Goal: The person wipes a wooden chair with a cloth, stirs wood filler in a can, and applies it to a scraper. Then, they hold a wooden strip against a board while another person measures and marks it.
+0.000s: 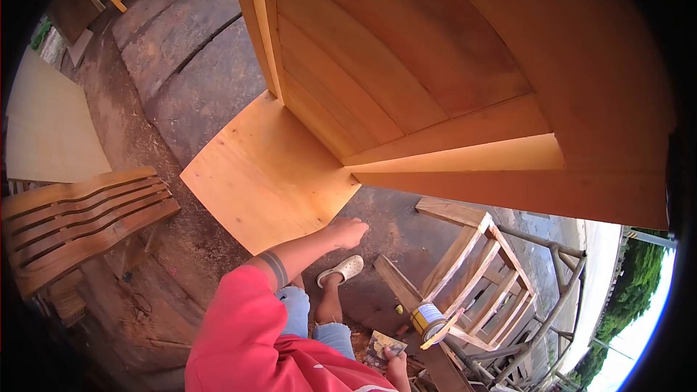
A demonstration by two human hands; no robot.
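Left hand [351, 234]: fingers curled in, near corner of chair seat [272, 167]. Right hand [397, 369]: pinching 1 smeared flat piece [379, 343], can [428, 317] nearby. Panelled back [377, 51] blocks view beyond seat; 1 slatted bench [94, 210] at left.

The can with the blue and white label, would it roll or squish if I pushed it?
The can has round sides, so it might roll once tipped over. Its smooth wall looks hard, so it probably wouldn't squish.

Bench [94, 219] — left of chair [268, 167]
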